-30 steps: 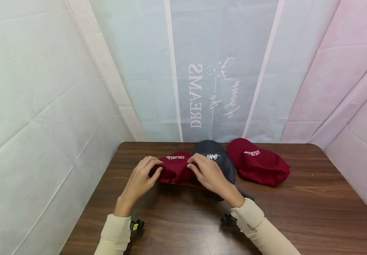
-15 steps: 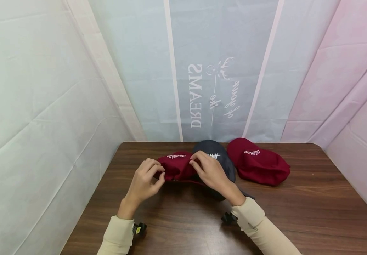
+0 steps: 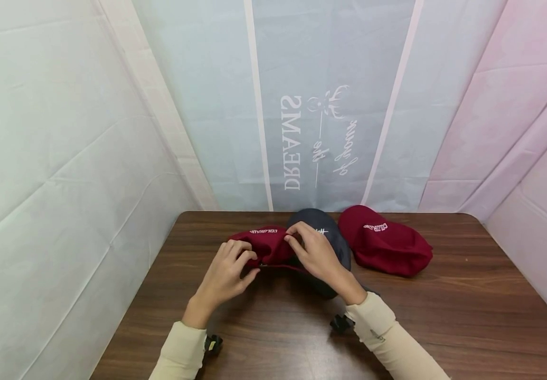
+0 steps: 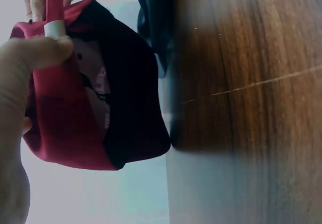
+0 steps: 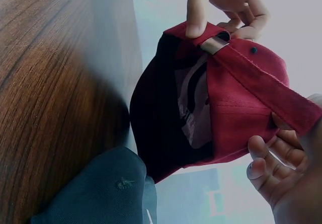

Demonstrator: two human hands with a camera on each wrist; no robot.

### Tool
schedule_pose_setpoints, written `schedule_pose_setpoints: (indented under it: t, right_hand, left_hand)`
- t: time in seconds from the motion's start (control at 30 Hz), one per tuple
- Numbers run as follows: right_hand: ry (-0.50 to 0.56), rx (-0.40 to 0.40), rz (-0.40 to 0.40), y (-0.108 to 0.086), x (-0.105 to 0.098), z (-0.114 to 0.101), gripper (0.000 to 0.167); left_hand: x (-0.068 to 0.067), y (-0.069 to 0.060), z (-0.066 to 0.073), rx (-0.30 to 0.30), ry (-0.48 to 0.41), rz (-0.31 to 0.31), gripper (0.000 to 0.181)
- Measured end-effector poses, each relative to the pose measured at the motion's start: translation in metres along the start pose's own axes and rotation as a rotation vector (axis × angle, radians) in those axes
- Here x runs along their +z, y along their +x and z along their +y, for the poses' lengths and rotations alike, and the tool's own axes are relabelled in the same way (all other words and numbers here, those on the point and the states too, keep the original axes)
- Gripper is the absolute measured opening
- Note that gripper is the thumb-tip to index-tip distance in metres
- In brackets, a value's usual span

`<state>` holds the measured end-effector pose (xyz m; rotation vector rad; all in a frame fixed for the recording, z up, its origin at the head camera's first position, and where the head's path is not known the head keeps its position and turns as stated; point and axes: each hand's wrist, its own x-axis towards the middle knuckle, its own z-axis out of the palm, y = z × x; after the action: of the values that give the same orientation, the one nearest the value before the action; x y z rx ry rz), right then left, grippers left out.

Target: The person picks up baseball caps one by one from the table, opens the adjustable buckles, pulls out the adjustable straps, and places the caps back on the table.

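A red cap (image 3: 273, 247) with white lettering is tilted up at the table's back left, its strap side toward me. My left hand (image 3: 228, 272) pinches its back edge; in the left wrist view the thumb presses by the metal buckle (image 4: 54, 28). The strap (image 5: 271, 90) runs through that buckle, and its loose end stretches away from it. That loose end is held by my right hand (image 3: 316, 252), whose other fingers are loosely bent. The cap's dark inside and pale lining (image 5: 193, 103) show in the right wrist view.
A dark navy cap (image 3: 311, 218) stands right beside the red one, partly behind my right hand. Farther right lies a second red cap (image 3: 389, 245) with white lettering. The wooden table (image 3: 273, 327) meets a printed cloth backdrop (image 3: 326, 53) behind the caps.
My left hand has moved right along the cap's back edge, toward the buckle. The right hand has risen slightly, pulling the strap. The other caps stay put.
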<state>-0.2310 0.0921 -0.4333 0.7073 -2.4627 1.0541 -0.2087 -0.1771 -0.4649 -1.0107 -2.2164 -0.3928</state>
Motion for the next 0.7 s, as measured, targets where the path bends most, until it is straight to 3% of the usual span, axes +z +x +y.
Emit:
schedule_pose_setpoints:
  t: [0.23,0.47,0.7]
  right_hand:
    - [0.021,0.007,0.005,0.0005,-0.0017,-0.0007,0.012]
    - [0.042,0.013,0.012,0.0011,-0.0033,-0.0013,0.011]
    - [0.072,0.002,0.046,0.0015,-0.0032,-0.0015,0.010]
  left_hand:
    - [0.0076,-0.0001,-0.0010,0.028,0.081,0.007,0.049]
    - [0.0104,0.0011,0.0004,0.031,0.127,-0.001,0.034]
    - [0.0111,0.0016,0.0015,0.042,0.081,0.035,0.029]
